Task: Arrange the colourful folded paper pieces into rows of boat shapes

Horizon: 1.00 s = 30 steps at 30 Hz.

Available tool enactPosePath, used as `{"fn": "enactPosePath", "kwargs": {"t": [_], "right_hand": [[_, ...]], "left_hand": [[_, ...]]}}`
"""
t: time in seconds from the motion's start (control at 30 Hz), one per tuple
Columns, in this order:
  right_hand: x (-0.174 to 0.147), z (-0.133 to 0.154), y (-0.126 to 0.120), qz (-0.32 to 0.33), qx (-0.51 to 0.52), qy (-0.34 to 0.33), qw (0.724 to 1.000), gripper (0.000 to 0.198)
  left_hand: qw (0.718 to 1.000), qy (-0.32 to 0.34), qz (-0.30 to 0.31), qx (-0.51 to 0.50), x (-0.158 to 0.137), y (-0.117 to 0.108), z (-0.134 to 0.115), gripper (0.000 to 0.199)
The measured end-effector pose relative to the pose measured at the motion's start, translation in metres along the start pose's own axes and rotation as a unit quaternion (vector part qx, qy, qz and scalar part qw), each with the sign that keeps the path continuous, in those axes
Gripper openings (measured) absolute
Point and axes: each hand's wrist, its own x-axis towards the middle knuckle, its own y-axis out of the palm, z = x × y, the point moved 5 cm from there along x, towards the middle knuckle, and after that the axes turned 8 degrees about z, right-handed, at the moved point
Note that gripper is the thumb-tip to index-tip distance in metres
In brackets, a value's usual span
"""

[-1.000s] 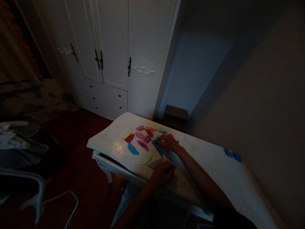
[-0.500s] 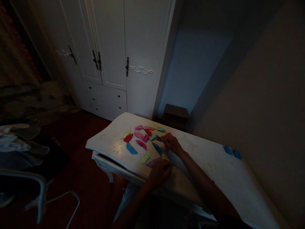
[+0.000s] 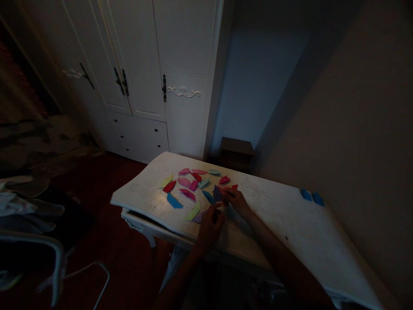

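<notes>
Paper piece point(image 3: 217, 193), dark blue, pointed, in the right hand's point(image 3: 238, 202) pinch, the left hand's point(image 3: 210, 224) hold unclear.

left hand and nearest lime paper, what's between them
A lilac paper piece lies between the left hand and that lime paper, as the head view shows.

paper pieces point(image 3: 193, 185): are lying clustered on the table point(image 3: 138, 185), left half
held piece point(image 3: 217, 193): is sitting in right hand point(image 3: 237, 201), above the table
left hand point(image 3: 211, 221): is reaching over the table's near side
outlying pair point(image 3: 306, 195): is sitting on the table's far right
wardrobe point(image 3: 187, 47): is standing behind the table, leftward
low box point(image 3: 237, 146): is standing behind the table
</notes>
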Motion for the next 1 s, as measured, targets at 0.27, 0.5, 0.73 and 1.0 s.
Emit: {"fn": "enactPosePath", "kwargs": {"t": [0.27, 0.5, 0.73, 1.0], "right_hand": [[-0.016, -0.006, 0.0, -0.025, 0.13, 0.054, 0.99, 0.036], [-0.04, -0.014, 0.014, -0.012, 0.142, 0.079, 0.987, 0.042], [-0.047, -0.002, 0.005, -0.012, 0.052, 0.054, 0.997, 0.044], [-0.046, -0.004, -0.005, -0.045, -0.018, 0.05, 0.998, 0.043]], "left_hand": [[0.993, -0.066, -0.086, -0.053, 0.001, -0.005, 0.002, 0.034], [0.998, -0.042, -0.053, 0.005, 0.004, -0.005, -0.005, 0.029], [0.997, -0.026, -0.044, 0.052, 0.003, -0.007, -0.006, 0.027], [0.999, -0.042, -0.003, 0.02, 0.003, -0.004, -0.01, 0.033]]}}
